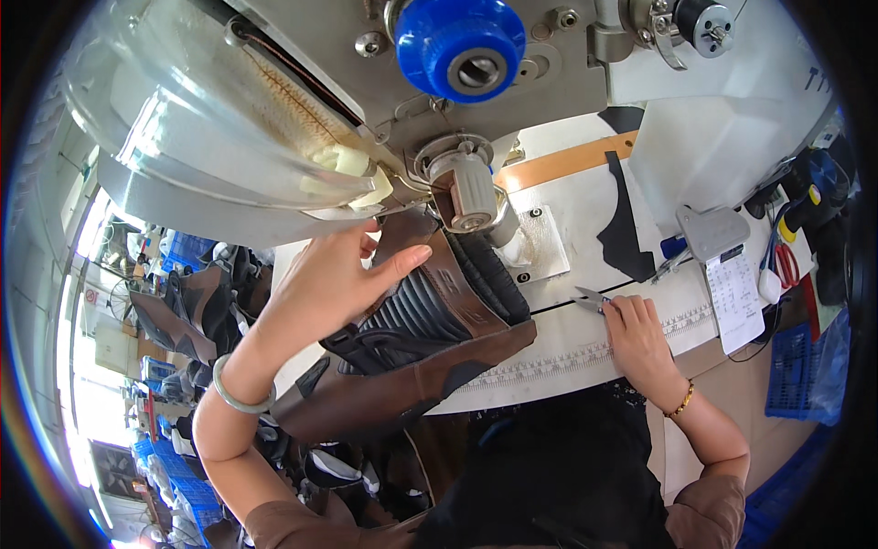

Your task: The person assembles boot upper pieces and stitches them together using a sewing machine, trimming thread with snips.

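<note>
my left grip point(327, 276) spreads over the brown upper point(412, 392); my right grip point(638, 343) pinches snips point(592, 298). the upper seems light, pliable, best held by its padded collar point(489, 274).

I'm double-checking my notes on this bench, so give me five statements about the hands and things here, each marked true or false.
1. The right hand holds small silver-bladed snips. True.
2. The left hand is at the brown-and-black padded shoe upper. True.
3. The right hand's wrist is bare. False: a thin gold-coloured bracelet circles it.
4. The flat, irregular black piece lies on the white work surface. True.
5. No knob shows at the top. False: a large round blue knob does.
</note>
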The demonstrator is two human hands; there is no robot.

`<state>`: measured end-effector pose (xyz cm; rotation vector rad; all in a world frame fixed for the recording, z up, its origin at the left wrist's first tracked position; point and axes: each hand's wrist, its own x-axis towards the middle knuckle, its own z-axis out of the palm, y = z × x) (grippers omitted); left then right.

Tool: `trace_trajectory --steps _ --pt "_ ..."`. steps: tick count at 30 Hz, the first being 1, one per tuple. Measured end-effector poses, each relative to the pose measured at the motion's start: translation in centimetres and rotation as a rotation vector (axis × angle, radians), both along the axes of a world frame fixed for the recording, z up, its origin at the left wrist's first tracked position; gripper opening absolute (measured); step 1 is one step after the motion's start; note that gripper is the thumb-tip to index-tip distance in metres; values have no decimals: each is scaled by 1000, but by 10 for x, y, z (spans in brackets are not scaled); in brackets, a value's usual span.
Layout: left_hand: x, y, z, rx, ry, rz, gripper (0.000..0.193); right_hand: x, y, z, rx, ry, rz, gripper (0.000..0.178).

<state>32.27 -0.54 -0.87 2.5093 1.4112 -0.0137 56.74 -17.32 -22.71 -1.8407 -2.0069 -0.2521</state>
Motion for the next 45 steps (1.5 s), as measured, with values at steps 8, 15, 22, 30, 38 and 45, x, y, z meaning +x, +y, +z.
trace_trajectory --steps 8,15,22,30,38,45 --pt "19 4 -10 -211 -93 -35 74 11 21 0 126 91 92 20" --pt "14 17 -19 -393 -141 21 57 -9 40 75 175 814 11 11" --pt "8 17 -20 -312 -200 115 60 -43 71 139 397 123 188 28" --pt "13 7 -12 -248 -220 87 51 -56 90 149 451 -110 242 15" --pt "13 6 -4 -284 -212 104 42 -68 88 147 402 -576 233 10" --pt "-9 42 -16 -882 -523 130 30 -61 86 151 331 -414 219 29"
